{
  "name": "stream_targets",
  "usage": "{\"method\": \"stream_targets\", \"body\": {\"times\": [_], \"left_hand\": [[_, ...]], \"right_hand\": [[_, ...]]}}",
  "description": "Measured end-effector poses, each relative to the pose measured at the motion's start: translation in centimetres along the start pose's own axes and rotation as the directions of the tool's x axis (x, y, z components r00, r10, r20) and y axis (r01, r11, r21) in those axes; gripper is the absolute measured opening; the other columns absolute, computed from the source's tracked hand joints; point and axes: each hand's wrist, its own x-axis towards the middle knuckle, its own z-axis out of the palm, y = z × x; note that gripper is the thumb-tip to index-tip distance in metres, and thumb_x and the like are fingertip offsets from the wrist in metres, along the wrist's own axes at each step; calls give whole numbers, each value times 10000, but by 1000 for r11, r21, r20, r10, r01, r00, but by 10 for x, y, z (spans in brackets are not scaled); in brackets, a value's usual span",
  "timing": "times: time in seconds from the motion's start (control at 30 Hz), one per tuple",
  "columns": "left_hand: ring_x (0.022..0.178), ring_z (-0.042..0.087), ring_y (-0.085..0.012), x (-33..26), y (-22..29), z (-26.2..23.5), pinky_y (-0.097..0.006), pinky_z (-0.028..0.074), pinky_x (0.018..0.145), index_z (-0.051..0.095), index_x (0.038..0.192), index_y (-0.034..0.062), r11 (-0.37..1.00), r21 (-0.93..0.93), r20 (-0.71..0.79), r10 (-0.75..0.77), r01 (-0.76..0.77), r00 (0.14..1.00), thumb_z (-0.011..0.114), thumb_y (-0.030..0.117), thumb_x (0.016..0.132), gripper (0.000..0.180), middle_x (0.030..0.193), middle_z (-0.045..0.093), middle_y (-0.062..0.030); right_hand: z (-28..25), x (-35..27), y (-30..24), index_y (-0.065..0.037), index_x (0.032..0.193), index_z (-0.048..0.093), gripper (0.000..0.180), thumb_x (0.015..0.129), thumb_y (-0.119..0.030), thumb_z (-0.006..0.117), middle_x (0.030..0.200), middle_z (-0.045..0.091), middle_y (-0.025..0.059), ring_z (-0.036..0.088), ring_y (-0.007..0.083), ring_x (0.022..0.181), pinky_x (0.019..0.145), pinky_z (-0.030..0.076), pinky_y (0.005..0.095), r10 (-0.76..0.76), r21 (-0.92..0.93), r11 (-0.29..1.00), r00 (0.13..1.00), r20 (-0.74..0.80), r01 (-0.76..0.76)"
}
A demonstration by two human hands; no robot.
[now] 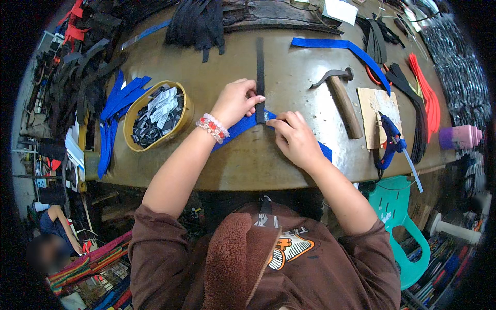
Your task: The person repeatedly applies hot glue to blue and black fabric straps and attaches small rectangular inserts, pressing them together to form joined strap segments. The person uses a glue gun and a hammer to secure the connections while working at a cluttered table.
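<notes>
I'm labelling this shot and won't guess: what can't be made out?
In the head view:
Nearest blue strap: middle, hidden by black strap and right hand.
Left hand: whether pinching or pressing, hidden by its fingers.
Bowl: bottom, covered by tags.
Label: print too small.
Shirt: cut off by the lower edge.

No wording could be read in full. The brown shirt (336, 263) carried the largest print: white letters (266, 221) beside the fuzzy brown cloth (227, 253), another white character to their right, and an orange-and-white picture (290, 250) below, all turned at an angle. A small label (266, 118) on the lower end of the black strap (260, 72) bore pale marks too tiny to make out. In the yellow tub (187, 116), white labels (164, 106) lay piled, their fine print equally illegible.
</notes>
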Motion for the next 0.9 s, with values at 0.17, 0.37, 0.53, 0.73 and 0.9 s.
{"method": "stream_targets", "body": {"times": [0.17,0.37,0.53,0.73,0.9], "left_hand": [[533,615,-118,-2,-2,2,-246,492,470,526,794,-28,998,34,-11,45,-45,999,682,129,826,224,760,536,-75],[539,619,-143,-3,1,2,-273,487,486,520,833,-23,992,87,-28,94,-91,995,666,141,834,220,789,525,-89],[546,623,-168,-3,-5,5,-290,493,505,517,844,-15,978,162,-22,136,-131,990,646,160,847,218,789,518,-92],[554,627,-218,10,-2,2,-328,513,550,538,887,-14,994,92,63,-71,65,995,644,168,841,215,869,574,-118],[1023,586,-293,-25,21,6,-406,478,839,517,1138,15,924,382,-326,112,23,939,650,228,819,406,1130,555,-205]], "right_hand": [[0,0,-2,-30,1014,625,322,693,-7,599,925,549,115,533,304,883,788,470,386,-6,-61,998,1000,9,7],[2,0,0,-32,1031,617,340,691,-16,606,939,543,110,528,301,897,794,466,385,-36,-102,994,999,31,39],[5,-10,6,-49,1055,610,349,707,-39,601,951,542,102,527,293,905,803,458,394,-23,-161,986,997,74,35],[-10,29,-36,-97,1049,638,312,740,-81,601,999,593,117,553,295,932,819,452,363,-128,-454,871,979,159,188],[-54,70,-7,-60,1216,543,382,865,-207,577,1036,628,187,620,354,849,758,491,409,582,71,807,810,72,-587]]}}
